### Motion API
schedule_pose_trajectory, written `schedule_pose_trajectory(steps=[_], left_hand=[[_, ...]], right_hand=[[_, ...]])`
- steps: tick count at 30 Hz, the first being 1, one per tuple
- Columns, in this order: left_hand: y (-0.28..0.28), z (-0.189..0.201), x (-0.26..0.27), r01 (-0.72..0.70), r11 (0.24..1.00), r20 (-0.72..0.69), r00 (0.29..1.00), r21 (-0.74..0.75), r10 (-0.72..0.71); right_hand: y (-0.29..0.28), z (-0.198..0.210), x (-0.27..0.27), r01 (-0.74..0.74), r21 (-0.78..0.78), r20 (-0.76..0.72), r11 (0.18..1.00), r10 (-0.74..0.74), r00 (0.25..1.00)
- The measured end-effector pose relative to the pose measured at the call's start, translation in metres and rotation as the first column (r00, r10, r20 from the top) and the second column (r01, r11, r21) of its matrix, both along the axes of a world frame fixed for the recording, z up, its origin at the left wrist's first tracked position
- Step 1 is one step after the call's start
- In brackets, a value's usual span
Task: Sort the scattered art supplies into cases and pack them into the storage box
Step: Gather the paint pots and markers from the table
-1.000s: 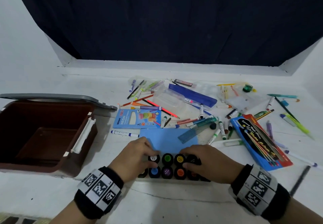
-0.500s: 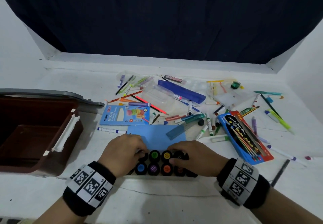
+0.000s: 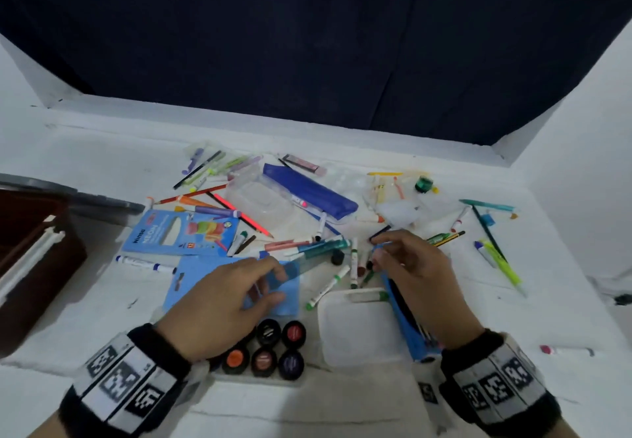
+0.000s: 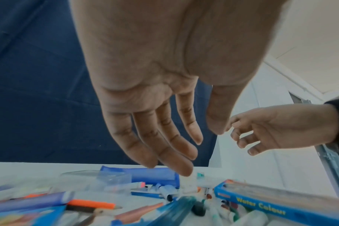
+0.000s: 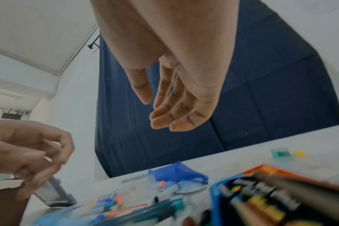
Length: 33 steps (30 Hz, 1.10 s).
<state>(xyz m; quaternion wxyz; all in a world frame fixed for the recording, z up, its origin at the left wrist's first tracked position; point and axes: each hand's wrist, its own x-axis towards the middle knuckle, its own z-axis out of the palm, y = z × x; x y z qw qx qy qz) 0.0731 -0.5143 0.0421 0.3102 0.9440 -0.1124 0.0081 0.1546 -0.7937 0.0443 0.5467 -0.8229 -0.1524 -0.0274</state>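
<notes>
"Water Colour" box [image 4: 281, 203] under right hand [image 3: 415, 278]; "NEON" pack [image 3: 178, 232] apart.

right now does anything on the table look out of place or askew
Yes. Pens and markers lie strewn at all angles across the table. The Water Colour box under the right hand seems tipped up on its long edge rather than lying flat.

White counter [image 3: 102, 171], navy curtain [image 3: 307, 44] across the top, brown storage box [image 3: 30, 266] at left, blue watercolour box [image 4: 281, 203] with yellow lettering, black-capped paint pots [image 3: 266, 352] orange, red and purple, black-and-white checked wristbands [image 3: 123, 379]
</notes>
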Motion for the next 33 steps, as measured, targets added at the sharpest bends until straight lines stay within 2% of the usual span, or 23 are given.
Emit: schedule_pose_trajectory(steps=[4, 6, 9, 12, 16, 18, 22, 28, 30, 33], left_hand=[[-0.034, 0.013, 0.028, 0.065, 0.996, 0.042, 0.997, -0.068, -0.062], [-0.053, 0.014, 0.049, 0.099, 0.992, 0.045, 0.994, -0.083, -0.096], [-0.073, 0.009, 0.083, 0.064, 0.988, 0.034, 0.998, -0.139, -0.059], [-0.082, -0.002, 0.112, 0.032, 0.994, -0.06, 0.997, -0.106, -0.039], [-0.083, -0.018, 0.138, 0.001, 0.999, -0.177, 0.984, -0.054, -0.011], [-0.085, -0.021, 0.145, 0.012, 0.999, -0.219, 0.976, -0.051, -0.023], [-0.083, -0.024, 0.151, 0.058, 0.997, -0.276, 0.959, -0.046, -0.068], [-0.072, -0.031, 0.154, 0.028, 0.998, -0.288, 0.957, -0.052, -0.041], [-0.072, -0.031, 0.156, 0.008, 0.995, -0.287, 0.957, -0.095, -0.035], [-0.072, -0.031, 0.157, -0.034, 0.985, -0.308, 0.951, -0.167, -0.019]], right_hand=[[-0.049, 0.019, 0.041, 0.058, -0.058, 0.063, 0.997, -0.055, 0.997], [-0.07, 0.021, 0.069, 0.079, -0.145, 0.088, 0.986, -0.067, 0.994], [-0.098, 0.014, 0.123, 0.096, -0.306, 0.13, 0.947, -0.058, 0.99], [-0.118, 0.001, 0.179, 0.054, -0.491, 0.07, 0.869, -0.022, 0.997], [-0.127, -0.016, 0.241, -0.038, -0.709, 0.029, 0.705, 0.082, 0.996], [-0.122, -0.024, 0.264, -0.065, -0.736, 0.001, 0.674, 0.097, 0.995], [-0.108, -0.037, 0.29, -0.126, -0.721, -0.089, 0.681, 0.089, 0.992], [-0.099, -0.046, 0.303, -0.047, -0.832, 0.006, 0.553, 0.094, 0.996], [-0.098, -0.042, 0.3, -0.022, -0.824, 0.039, 0.566, 0.095, 0.995], [-0.096, -0.033, 0.288, -0.001, -0.743, 0.088, 0.669, 0.1, 0.991]])
